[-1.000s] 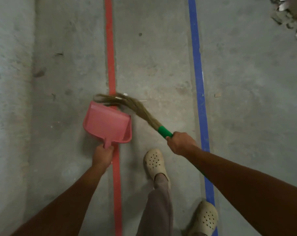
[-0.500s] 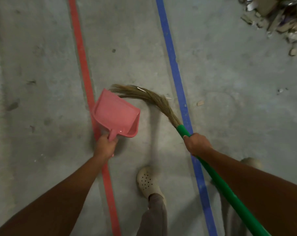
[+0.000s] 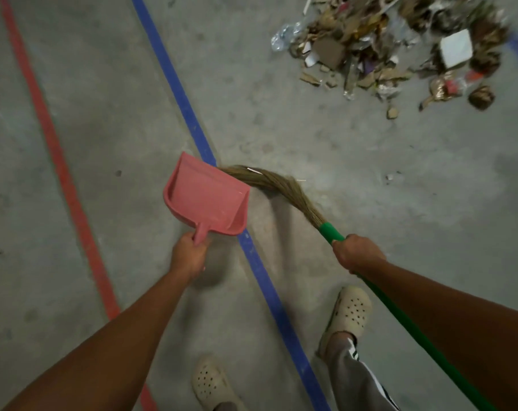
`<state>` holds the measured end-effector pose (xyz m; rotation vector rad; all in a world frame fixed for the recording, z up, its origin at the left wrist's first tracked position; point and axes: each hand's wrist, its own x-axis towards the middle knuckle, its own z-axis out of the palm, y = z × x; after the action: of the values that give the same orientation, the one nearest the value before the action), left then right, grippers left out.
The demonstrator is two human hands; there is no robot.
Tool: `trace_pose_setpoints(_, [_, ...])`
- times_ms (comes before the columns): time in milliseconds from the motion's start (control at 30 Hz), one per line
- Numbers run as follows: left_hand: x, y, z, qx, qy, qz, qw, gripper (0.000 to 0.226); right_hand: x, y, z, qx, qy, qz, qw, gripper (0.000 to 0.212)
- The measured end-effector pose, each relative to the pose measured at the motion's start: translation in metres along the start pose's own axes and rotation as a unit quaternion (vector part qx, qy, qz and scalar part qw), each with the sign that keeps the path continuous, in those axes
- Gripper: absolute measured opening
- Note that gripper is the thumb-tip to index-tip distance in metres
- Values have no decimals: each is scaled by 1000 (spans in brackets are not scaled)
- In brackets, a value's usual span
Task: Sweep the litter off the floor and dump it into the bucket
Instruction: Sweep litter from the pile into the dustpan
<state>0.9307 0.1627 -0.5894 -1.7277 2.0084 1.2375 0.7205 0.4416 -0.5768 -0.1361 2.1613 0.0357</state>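
Note:
My left hand [image 3: 189, 256] grips the short handle of a pink dustpan [image 3: 206, 197], held above the floor with its pan looking empty. My right hand [image 3: 358, 253] grips the green handle of a broom [image 3: 284, 186]; its straw bristles curve left and touch the dustpan's far right edge. A heap of litter [image 3: 394, 46] of cardboard scraps, paper, plastic and dry leaves lies on the floor at the upper right, well beyond the broom. No bucket is in view.
Bare grey concrete floor with a blue tape line [image 3: 192, 126] running diagonally under the dustpan and a red tape line [image 3: 53, 143] to the left. My feet in cream clogs [image 3: 351, 312] stand at the bottom. A few small scraps [image 3: 392, 112] lie near the heap.
The view has swung to the right and forward: the tape lines slid left and the litter heap came into view. Dustpan and broom moved over the blue line, still held together.

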Motion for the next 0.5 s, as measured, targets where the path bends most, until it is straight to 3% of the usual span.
trace_pose_setpoints(367, [43, 197, 99, 17, -44, 74, 996, 17, 88, 84, -153, 42, 37, 46, 997, 34])
trace_pose_setpoints(500, [86, 261, 118, 19, -68, 88, 994, 38, 123, 86, -207, 47, 42, 66, 996, 35])
